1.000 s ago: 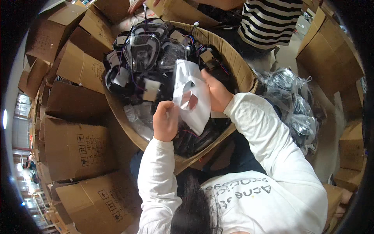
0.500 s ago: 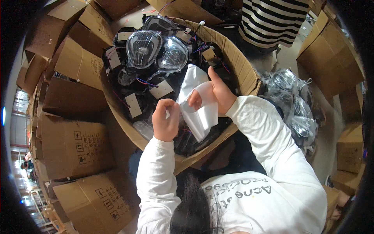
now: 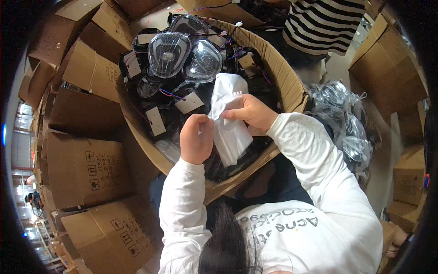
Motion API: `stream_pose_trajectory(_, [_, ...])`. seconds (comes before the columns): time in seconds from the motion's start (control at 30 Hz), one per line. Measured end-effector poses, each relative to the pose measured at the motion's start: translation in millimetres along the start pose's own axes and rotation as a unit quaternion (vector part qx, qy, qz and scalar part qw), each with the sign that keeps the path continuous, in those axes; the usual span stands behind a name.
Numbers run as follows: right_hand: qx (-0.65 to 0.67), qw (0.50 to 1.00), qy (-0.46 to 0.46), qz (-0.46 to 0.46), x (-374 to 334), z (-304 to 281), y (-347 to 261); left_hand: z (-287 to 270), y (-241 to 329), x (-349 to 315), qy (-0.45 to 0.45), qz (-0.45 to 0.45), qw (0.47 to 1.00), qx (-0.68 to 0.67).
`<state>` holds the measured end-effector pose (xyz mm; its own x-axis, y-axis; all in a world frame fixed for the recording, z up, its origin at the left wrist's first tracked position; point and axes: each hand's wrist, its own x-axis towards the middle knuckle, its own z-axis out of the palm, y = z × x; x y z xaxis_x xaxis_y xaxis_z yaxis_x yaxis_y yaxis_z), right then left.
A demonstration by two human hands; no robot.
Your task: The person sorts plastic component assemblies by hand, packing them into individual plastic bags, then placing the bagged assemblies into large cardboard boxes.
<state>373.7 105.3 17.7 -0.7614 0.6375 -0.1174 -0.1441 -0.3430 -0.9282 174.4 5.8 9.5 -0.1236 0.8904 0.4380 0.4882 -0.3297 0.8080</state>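
A translucent white plastic bag (image 3: 232,141) hangs between my hands over a large open cardboard box (image 3: 153,153). My left hand (image 3: 196,139) is closed, its thumb and fingers pinching the bag's left edge. My right hand (image 3: 254,112) grips the bag's upper right part, thumb in front and the other fingers partly hidden. The bag looks flat, with nothing visible inside. Below and beyond it, the box holds several black parts with clear rounded covers (image 3: 169,55), white rectangular labels (image 3: 189,104) and thin coloured wires (image 3: 171,95).
Several clear-wrapped parts (image 3: 349,118) lie in a heap right of the box. Cardboard cartons (image 3: 89,169) stand stacked at the left, and more cartons (image 3: 388,68) at the right. A person in a striped top (image 3: 324,25) is beyond the box's far right side.
My right hand had its thumb raised and fingers behind the bag; now it has closed on the bag. The bag has straightened, and my left hand keeps its pinch nearly in place.
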Motion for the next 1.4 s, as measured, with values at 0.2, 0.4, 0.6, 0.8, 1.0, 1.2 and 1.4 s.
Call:
stream_pose_trajectory(0.2, [-0.031, 0.998, 0.04, -0.023, -4.0, -4.7, 1.8, 1.6, -0.1, -0.7, 0.046, -0.037, 0.996, -0.06])
stream_pose_trajectory(0.4, [-0.219, 0.944, 0.063, 0.241, 0.2, -24.3, 2.4, 0.1, 3.5, -3.8, 0.046, -0.024, 0.997, -0.051])
stream_pose_trajectory(0.6, [-0.422, 0.902, 0.086, 0.026, -14.5, -8.4, 21.2, 1.0, 5.7, -3.8, 0.025, 0.0, 0.999, -0.024])
stream_pose_trajectory(0.8, [-0.173, 0.983, 0.028, -0.057, -20.1, 2.7, 1.0, 1.4, 6.4, -2.1, 0.009, 0.031, 0.999, 0.027])
stream_pose_trajectory(1.0, [-0.16, 0.979, 0.108, -0.071, -11.8, 5.7, 5.9, 0.2, -2.7, 0.3, 0.049, 0.013, 0.999, -0.001])
stream_pose_trajectory(1.2, [-0.093, 0.983, 0.149, -0.048, 1.5, -34.6, -7.2, -19.3, -0.6, 17.8, 0.159, 0.004, 0.98, -0.117])
stream_pose_trajectory(1.4, [-0.099, 0.968, 0.183, -0.139, 7.1, -73.0, -17.4, -59.4, 5.8, 2.6, -0.055, -0.083, 0.919, -0.381])
